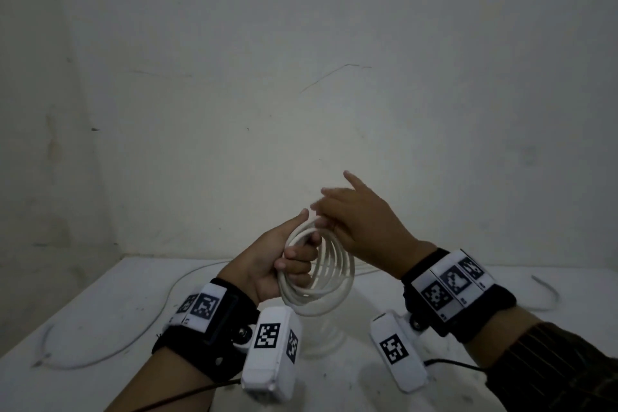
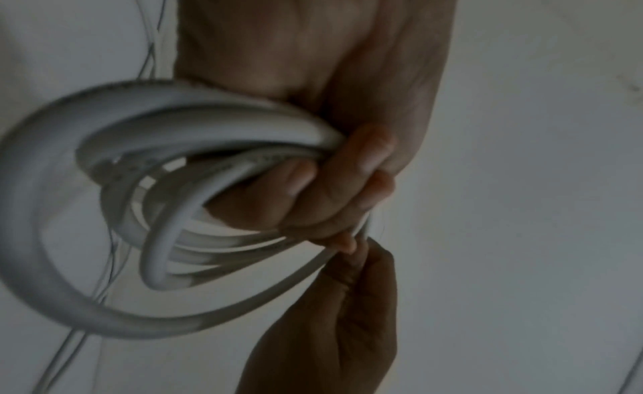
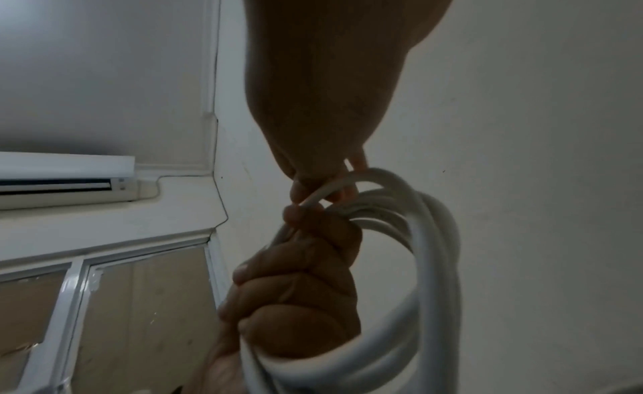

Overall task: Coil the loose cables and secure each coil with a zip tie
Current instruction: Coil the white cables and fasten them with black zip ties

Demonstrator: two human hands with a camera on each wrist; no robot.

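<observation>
A white cable coil of several loops is held up above the white table. My left hand grips one side of the coil in a fist, fingers curled round the bundled loops. My right hand is at the top of the coil, pinching a strand of the cable between thumb and fingers just above the left fist. In the head view the right hand's index finger sticks out. No zip tie can be made out near the hands.
A loose white cable trails across the table's left side. A short curved white piece lies at the right, too blurred to identify. A plain wall stands behind the table. Black wires run from both wrist cameras.
</observation>
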